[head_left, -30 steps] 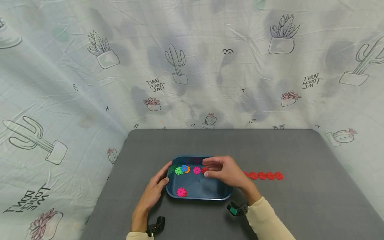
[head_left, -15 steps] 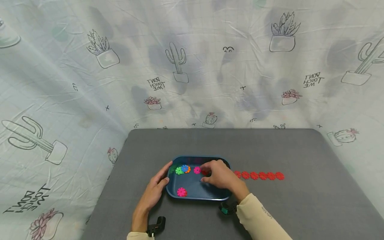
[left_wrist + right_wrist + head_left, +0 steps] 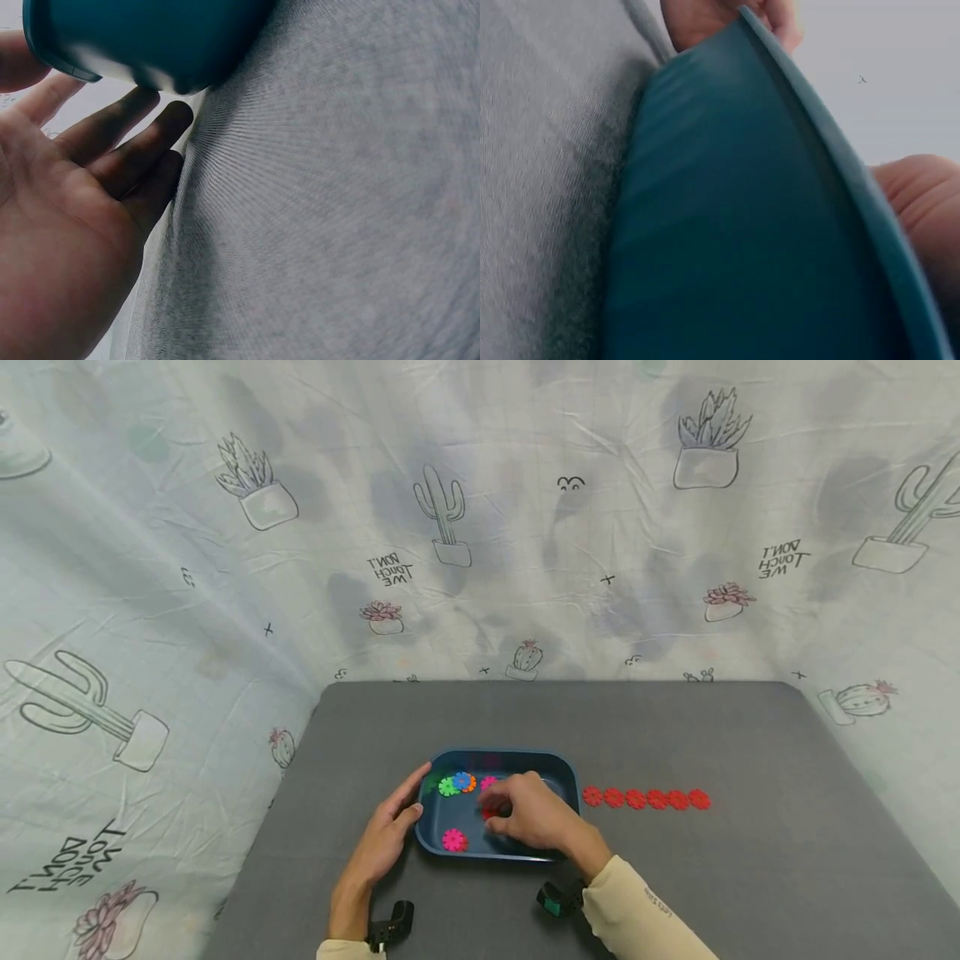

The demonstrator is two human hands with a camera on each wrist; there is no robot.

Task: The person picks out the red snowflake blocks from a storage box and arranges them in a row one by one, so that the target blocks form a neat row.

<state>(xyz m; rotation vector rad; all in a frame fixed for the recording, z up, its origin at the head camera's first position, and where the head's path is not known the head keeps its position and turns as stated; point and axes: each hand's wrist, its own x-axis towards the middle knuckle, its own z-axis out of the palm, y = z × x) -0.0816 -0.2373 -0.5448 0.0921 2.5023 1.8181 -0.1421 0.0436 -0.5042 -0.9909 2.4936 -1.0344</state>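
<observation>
A dark blue tray [image 3: 461,817] lies on the table. My left hand [image 3: 381,842] rests along its left side, fingers stretched out against the outer wall and thumb by the rim. The left wrist view shows those fingers [image 3: 120,135] straight beneath the tray's edge. Inside the tray, my right hand [image 3: 534,814] pinches a red snowflake disc [image 3: 489,814] between thumb and fingertips. Partly behind its fingers is a pink disc [image 3: 489,782]. Green [image 3: 447,787], blue [image 3: 462,781] and orange discs overlap at the back left. Another pink disc [image 3: 453,840] sits at the front left over a red one.
A straight row of several red discs [image 3: 635,799] runs rightward on the grey table [image 3: 757,860] from the tray's right side. A printed cloth [image 3: 517,527] hangs behind and beside the table. In the right wrist view, the tray wall [image 3: 727,195] fills the middle.
My right hand has moved down and left inside the tray, and the red disc has shifted toward the front left with it. The left hand stays in place.
</observation>
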